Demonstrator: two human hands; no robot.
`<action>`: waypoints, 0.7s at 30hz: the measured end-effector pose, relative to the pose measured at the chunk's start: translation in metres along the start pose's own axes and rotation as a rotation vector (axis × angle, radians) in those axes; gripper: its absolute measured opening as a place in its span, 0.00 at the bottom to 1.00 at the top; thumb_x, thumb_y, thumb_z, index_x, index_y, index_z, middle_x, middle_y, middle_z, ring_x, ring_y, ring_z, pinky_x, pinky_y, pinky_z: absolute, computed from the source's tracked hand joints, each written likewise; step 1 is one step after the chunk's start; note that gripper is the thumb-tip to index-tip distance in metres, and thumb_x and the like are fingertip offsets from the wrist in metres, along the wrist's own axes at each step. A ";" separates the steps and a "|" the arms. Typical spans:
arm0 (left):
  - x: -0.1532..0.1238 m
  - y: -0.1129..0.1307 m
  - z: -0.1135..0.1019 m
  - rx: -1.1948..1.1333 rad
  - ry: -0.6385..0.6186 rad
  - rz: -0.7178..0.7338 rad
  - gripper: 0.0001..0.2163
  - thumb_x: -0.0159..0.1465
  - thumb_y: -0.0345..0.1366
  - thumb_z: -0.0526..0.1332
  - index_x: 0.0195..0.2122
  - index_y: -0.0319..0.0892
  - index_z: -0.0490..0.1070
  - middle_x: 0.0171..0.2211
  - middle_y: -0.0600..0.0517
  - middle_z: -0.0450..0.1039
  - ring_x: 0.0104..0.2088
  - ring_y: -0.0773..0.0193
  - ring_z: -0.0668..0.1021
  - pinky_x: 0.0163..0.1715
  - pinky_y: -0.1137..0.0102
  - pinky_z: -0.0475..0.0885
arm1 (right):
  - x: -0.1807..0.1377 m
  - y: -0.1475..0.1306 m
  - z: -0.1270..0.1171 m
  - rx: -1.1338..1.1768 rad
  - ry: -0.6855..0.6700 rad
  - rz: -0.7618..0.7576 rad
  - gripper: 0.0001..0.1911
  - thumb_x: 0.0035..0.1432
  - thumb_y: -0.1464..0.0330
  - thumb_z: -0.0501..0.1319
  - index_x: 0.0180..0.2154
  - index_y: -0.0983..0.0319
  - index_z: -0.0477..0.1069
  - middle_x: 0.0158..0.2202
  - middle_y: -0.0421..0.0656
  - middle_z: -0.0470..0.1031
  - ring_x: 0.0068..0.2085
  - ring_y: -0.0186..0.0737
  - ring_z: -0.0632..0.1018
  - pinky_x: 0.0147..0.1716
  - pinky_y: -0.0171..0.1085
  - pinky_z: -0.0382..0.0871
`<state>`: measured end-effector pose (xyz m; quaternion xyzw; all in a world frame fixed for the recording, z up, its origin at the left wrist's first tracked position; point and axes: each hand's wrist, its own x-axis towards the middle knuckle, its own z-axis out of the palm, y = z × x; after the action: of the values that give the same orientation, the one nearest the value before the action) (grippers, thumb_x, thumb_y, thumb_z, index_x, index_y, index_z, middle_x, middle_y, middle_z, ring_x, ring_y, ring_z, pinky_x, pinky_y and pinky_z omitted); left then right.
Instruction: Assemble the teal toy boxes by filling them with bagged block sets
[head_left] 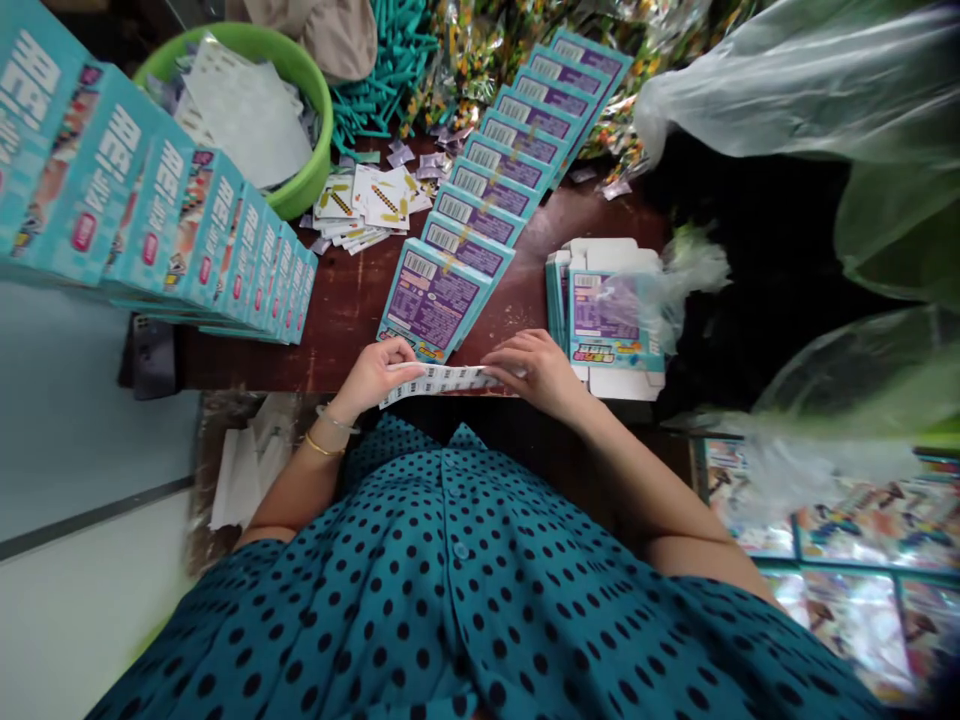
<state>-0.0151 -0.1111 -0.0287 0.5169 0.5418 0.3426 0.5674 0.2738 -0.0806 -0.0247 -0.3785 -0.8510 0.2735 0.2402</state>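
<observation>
A white printed sticker strip (439, 381) stretches between my two hands at the near edge of the brown table (349, 300). My left hand (373, 376) pinches its left end with fingers closed. My right hand (537, 367) grips its right end, fingers curled. Just beyond the strip lies an overlapping row of flat teal and purple boxes (491, 190) running away to the upper right. A small stack of flat boxes (604, 318), partly under clear plastic, sits right of my right hand.
Upright teal boxes (161, 215) line the left side. A green basin (300, 110) holds paper packets. Small printed cards (371, 205) lie mid-table, teal sticks (382, 80) behind them. Clear plastic bags (810, 90) fill the right; wrapped colourful packs (847, 560) lie lower right.
</observation>
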 end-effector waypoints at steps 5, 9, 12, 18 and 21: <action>0.002 0.001 0.008 0.018 0.022 0.014 0.13 0.55 0.43 0.71 0.30 0.41 0.71 0.26 0.55 0.75 0.28 0.65 0.76 0.30 0.72 0.70 | 0.000 -0.002 0.001 -0.007 0.032 -0.079 0.06 0.68 0.64 0.63 0.40 0.57 0.78 0.38 0.42 0.84 0.40 0.42 0.80 0.54 0.47 0.66; 0.001 0.000 0.005 0.072 -0.029 0.002 0.12 0.56 0.44 0.71 0.32 0.40 0.76 0.29 0.52 0.78 0.30 0.64 0.78 0.32 0.71 0.71 | -0.003 -0.008 0.000 0.061 0.030 -0.051 0.07 0.69 0.65 0.63 0.39 0.58 0.78 0.37 0.43 0.83 0.39 0.42 0.81 0.45 0.43 0.69; -0.002 -0.003 0.001 0.129 -0.124 0.017 0.12 0.56 0.44 0.71 0.30 0.39 0.77 0.29 0.52 0.78 0.30 0.64 0.77 0.33 0.71 0.71 | 0.006 -0.003 -0.014 0.121 0.018 -0.045 0.07 0.68 0.63 0.64 0.37 0.58 0.77 0.36 0.42 0.83 0.38 0.41 0.81 0.43 0.42 0.71; -0.005 0.005 -0.002 0.102 -0.029 0.100 0.13 0.60 0.45 0.69 0.31 0.39 0.76 0.28 0.53 0.78 0.29 0.65 0.77 0.33 0.73 0.72 | 0.053 -0.005 -0.073 0.101 0.181 -0.031 0.11 0.68 0.59 0.62 0.44 0.57 0.78 0.46 0.46 0.82 0.48 0.46 0.80 0.51 0.46 0.73; -0.005 0.008 -0.005 0.067 0.103 0.127 0.13 0.59 0.46 0.70 0.31 0.40 0.77 0.28 0.52 0.78 0.29 0.65 0.78 0.33 0.72 0.73 | 0.065 -0.016 -0.073 0.142 -0.089 -0.067 0.15 0.63 0.57 0.68 0.46 0.58 0.79 0.46 0.46 0.82 0.48 0.48 0.81 0.51 0.45 0.73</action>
<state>-0.0191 -0.1134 -0.0187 0.5503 0.5477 0.3858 0.4984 0.2716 -0.0191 0.0521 -0.3192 -0.8514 0.3416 0.2375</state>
